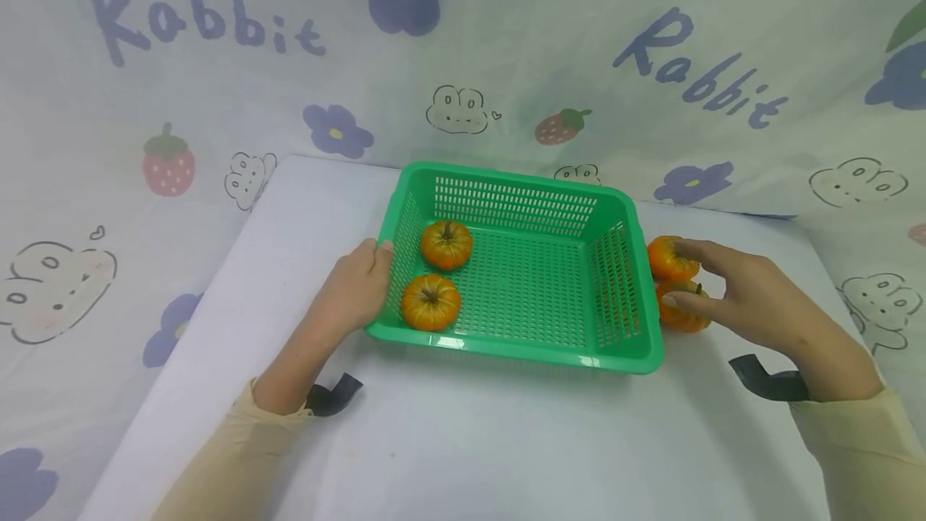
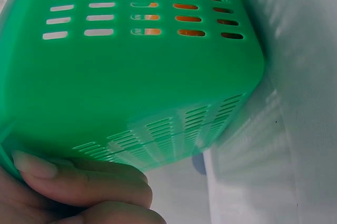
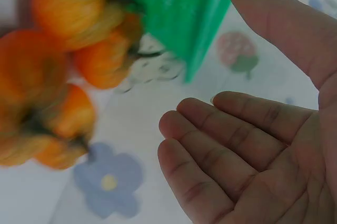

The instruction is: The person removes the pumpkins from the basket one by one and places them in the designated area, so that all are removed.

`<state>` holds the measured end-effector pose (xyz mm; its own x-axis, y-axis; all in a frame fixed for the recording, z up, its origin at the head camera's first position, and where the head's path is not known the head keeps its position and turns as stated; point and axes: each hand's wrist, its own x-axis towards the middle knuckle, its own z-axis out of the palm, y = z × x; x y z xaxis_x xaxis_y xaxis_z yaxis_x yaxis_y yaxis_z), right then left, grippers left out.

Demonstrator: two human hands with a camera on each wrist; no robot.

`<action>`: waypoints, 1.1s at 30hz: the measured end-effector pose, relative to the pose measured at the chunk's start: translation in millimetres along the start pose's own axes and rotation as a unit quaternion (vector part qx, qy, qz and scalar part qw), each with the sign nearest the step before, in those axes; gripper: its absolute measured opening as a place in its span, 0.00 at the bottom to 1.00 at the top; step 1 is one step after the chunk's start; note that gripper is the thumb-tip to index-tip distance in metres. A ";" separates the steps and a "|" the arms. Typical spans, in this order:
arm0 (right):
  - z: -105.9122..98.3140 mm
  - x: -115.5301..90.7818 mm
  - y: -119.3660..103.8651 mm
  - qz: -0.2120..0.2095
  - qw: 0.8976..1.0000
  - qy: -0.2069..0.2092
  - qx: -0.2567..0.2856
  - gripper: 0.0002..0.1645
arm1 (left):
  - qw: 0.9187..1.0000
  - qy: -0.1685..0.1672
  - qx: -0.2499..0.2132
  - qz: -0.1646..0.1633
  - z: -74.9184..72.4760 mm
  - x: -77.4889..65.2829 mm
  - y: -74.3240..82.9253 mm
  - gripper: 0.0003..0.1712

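Note:
A green slotted plastic basket (image 1: 521, 284) stands on the white table, two small orange pumpkins (image 1: 446, 245) inside along its left side. My left hand (image 1: 358, 284) grips the basket's left rim; in the left wrist view its fingers (image 2: 89, 184) curl at the rim, below the slotted wall. Just outside the right wall sit more orange pumpkins (image 1: 683, 308), partly covered by my right hand (image 1: 752, 296). The right wrist view shows that hand with its palm exposed, thumb spread and fingers (image 3: 205, 176) extended, apart from several blurred pumpkins (image 3: 31, 71).
White cloth covers the table (image 1: 506, 441). Behind it rises a pale curtain (image 1: 506, 55) printed with flowers, rabbits and strawberries. A black strap (image 1: 770, 380) shows at the right wrist, another (image 1: 336, 394) at the left.

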<state>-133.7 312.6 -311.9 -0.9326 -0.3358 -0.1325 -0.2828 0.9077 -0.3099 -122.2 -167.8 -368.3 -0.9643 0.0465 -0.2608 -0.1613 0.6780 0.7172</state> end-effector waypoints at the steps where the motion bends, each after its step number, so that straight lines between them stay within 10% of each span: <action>1: -1.7 3.2 -6.1 -0.009 1.000 0.001 -0.001 0.48 | 1.000 0.000 -0.001 -0.001 -0.1 0.2 -0.4 0.27; 18: -6.8 71.0 -122.8 -0.184 0.980 -0.051 -0.044 0.48 | 1.000 0.004 -0.007 -0.006 3.4 5.2 -9.3 0.27; 33: 30.2 120.8 -185.0 -0.276 0.950 -0.124 -0.079 0.47 | 1.000 0.011 -0.008 0.002 4.6 3.3 -4.9 0.27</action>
<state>-187.2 96.6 -299.0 -0.5571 -0.8023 -0.2142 -0.7611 0.5965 -0.2546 -123.6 -167.6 -375.6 -0.9694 0.0328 -0.2433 -0.1603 0.6662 0.7283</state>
